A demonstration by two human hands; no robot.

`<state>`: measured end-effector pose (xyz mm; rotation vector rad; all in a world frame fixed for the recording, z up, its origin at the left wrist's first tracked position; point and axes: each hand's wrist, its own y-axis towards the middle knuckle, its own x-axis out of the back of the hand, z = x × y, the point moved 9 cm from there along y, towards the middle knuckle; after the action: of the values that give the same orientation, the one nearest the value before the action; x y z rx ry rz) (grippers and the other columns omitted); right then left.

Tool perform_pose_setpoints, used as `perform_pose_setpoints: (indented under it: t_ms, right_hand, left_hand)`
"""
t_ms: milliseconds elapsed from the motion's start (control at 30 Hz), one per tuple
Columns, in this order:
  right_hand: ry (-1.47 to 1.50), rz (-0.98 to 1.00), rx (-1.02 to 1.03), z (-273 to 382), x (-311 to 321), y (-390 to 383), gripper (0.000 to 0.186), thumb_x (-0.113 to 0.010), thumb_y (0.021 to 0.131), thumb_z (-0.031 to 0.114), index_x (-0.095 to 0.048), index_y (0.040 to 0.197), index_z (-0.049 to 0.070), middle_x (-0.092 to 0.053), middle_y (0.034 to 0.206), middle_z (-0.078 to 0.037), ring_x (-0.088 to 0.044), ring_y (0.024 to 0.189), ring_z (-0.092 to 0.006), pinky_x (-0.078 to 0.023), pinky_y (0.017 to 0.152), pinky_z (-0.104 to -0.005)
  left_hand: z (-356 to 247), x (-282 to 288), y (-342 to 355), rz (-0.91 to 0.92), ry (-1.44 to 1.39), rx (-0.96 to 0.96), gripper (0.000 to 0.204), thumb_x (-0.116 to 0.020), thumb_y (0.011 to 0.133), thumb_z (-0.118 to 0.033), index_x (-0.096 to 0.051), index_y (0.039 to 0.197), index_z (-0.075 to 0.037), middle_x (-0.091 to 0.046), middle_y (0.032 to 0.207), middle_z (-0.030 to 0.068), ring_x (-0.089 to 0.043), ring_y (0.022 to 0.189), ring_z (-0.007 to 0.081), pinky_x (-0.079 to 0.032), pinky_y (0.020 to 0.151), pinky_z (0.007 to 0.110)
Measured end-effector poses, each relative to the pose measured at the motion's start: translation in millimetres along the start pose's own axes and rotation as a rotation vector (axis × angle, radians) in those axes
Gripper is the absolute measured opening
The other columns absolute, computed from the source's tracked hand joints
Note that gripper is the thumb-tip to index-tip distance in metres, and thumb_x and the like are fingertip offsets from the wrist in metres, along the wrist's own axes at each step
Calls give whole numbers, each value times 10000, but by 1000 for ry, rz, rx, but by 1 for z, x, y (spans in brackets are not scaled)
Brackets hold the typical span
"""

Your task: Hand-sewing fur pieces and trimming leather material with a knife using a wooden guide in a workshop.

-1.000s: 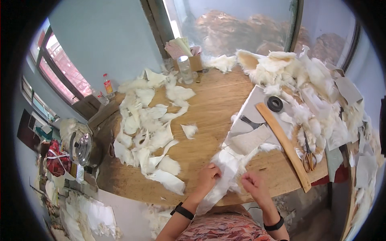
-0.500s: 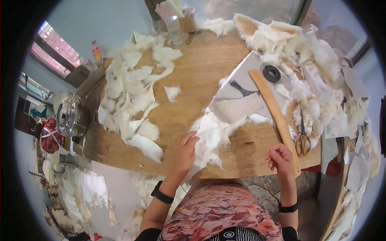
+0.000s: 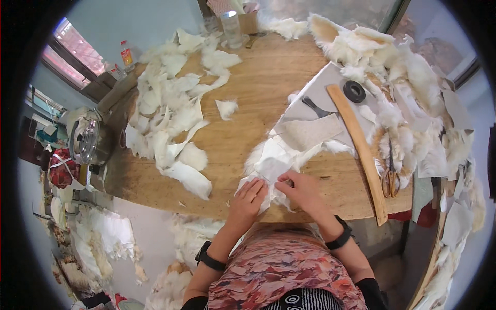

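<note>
At the table's near edge lies a white fur pelt, its smooth skin side showing. My left hand rests flat on its near part, fingers stretched forward. Just to the right, my right hand is over the same pelt with thumb and forefinger pinched together. Whatever is in that pinch is too small to make out. A beige piece of hide lies beyond, partly on a white board.
On the board are a dark-handled tool and a black tape roll. A long wooden strip and scissors lie at right. Fur scraps cover the table's left; pelts heap at the far right.
My right hand has moved left from beside the wooden strip to the pelt. My left hand has come down and flattened on the pelt. The view has shifted slightly.
</note>
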<state>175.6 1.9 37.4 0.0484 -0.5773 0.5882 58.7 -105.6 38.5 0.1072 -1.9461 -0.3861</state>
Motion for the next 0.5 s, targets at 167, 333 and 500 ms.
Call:
perform_pose_setpoints:
  t_ms: [167, 333, 500]
  right_hand:
    - [-70, 26, -51, -18, -28, 3, 281, -733, 801, 298, -708, 876, 28, -667, 708, -127, -640, 642, -191, -485, 601, -322]
    - [-36, -34, -136, -21, -27, -2, 241, -756, 781, 253, -694, 841, 28, -655, 678, -85, -610, 618, -143, -470, 573, -295]
    - [185, -211, -70, -24, -1, -3, 218, -763, 786, 207, -675, 870, 26, -620, 658, -20, -549, 598, -90, -441, 539, -271]
  left_hand:
    - [0, 5, 2, -16, -12, -64, 411, -555, 831, -78, -608, 1232, -10, -566, 1313, 168, -532, 1250, 317, -415, 1057, 451]
    - [0, 9, 2, 21, -25, -123, 426, -545, 833, -82, -605, 1249, -14, -552, 1333, 181, -525, 1257, 325, -420, 1050, 458]
    - [-1, 9, 4, 61, -54, -126, 451, -549, 849, -107, -591, 1297, -79, -527, 1367, 184, -513, 1273, 325, -408, 1054, 466]
